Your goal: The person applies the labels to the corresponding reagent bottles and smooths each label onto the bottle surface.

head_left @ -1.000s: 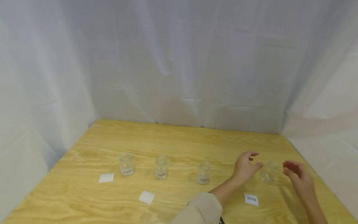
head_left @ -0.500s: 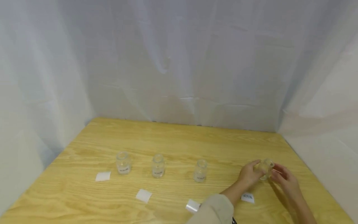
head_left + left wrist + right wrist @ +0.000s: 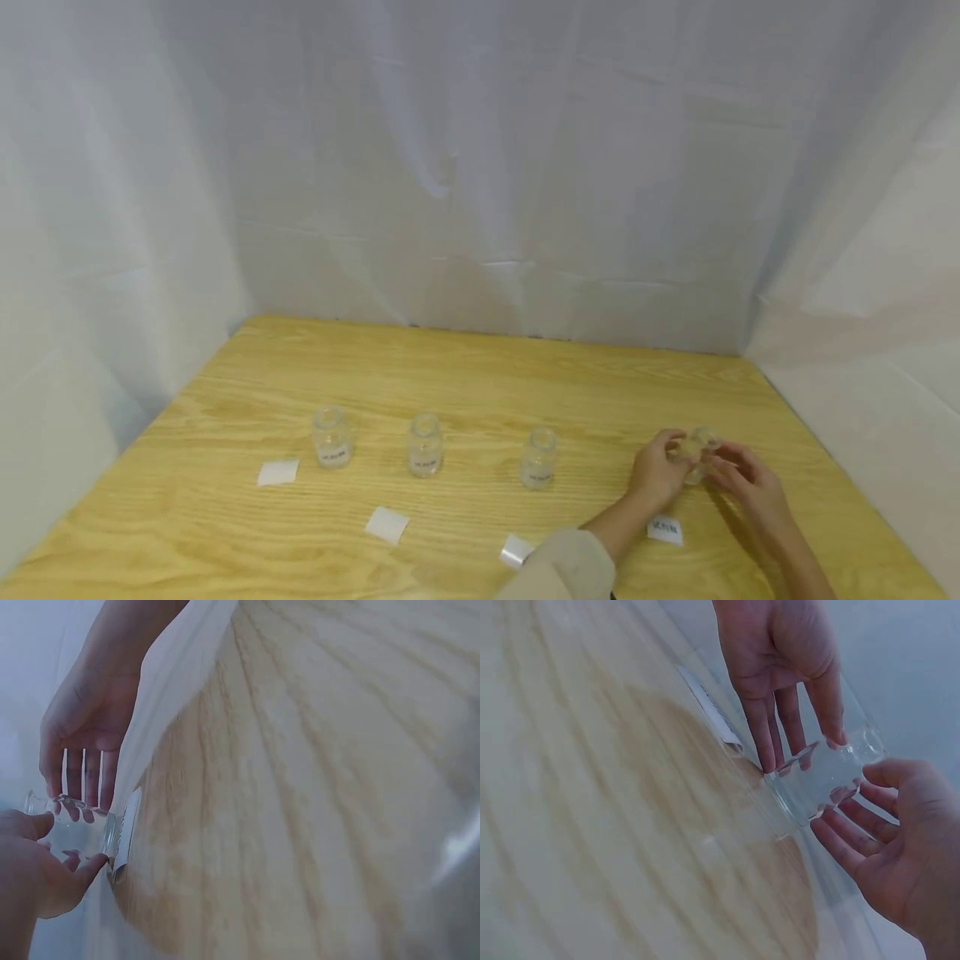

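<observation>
A clear glass jar [image 3: 695, 454] stands between my two hands at the right of the table, its mouth up. From its left side my left hand [image 3: 660, 472] grips it, thumb and fingers spread around the glass. My right hand [image 3: 756, 492] holds the opposite side with its fingertips and thumb. In the left wrist view, fingers show through the glass of the jar [image 3: 82, 832]. The right wrist view has both hands on the jar [image 3: 821, 776], close to the tabletop. A white label card with printed characters [image 3: 665, 530] lies just in front of it.
Three more glass jars, a left one [image 3: 332, 437], a middle one [image 3: 425, 446] and a right one [image 3: 538, 458], stand in a row with labels on them. White cards [image 3: 278, 472], [image 3: 387, 525] lie nearer the front, and a shiny card [image 3: 516, 551] lies by the left sleeve. White curtains surround the table.
Both hands have come in from either side and taken hold of the glass jar. With the hands around it, the jar has shifted slightly left. The other jars stay put.
</observation>
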{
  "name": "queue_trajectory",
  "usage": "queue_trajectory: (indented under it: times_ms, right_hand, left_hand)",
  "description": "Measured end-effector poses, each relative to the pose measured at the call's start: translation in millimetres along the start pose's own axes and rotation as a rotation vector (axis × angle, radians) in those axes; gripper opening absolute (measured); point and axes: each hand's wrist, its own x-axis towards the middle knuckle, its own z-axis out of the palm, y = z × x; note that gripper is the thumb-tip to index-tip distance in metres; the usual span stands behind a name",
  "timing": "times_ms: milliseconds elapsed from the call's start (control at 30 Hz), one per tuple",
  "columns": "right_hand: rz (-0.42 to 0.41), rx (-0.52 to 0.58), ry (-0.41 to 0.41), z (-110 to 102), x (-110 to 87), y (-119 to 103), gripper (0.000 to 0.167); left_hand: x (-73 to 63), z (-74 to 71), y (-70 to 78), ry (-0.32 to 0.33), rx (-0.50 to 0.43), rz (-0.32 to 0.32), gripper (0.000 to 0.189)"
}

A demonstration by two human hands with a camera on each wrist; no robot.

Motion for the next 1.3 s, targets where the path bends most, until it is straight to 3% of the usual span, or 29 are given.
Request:
queue_trajectory:
  times_ms: [333, 533, 700, 833, 1133, 1300]
  right_hand:
    - [-0.017, -0.042, -0.067, 16, -1.7, -2, 0.022]
    - [-0.019, -0.055, -0.063, 25, -3.0, -4, 0.021]
    - [-0.003, -0.092, -0.059, 33, -4.0, -5, 0.02]
    - [0.004, -0.129, -0.06, 38, -4.5, -6, 0.021]
    - [0.013, -0.131, -0.086, 44, -6.3, -8, 0.021]
    - [0.009, -0.145, -0.096, 43, -6.1, -7, 0.023]
  left_hand:
    - [-10.0, -15.1, -2.8, 0.068, -0.014, 0.006, 0.033]
    - [-17.5, -20.7, -2.8, 0.107, -0.022, -0.032, 0.032]
    - [-23.5, -27.2, -3.1, 0.129, -0.057, -0.024, 0.033]
    - [-28.3, -33.2, -3.1, 0.139, -0.062, -0.007, 0.032]
    - [-33.2, -41.3, -1.3, 0.122, -0.077, -0.045, 0.034]
    - [-36.8, -45.8, -1.8, 0.118, -0.055, -0.007, 0.039]
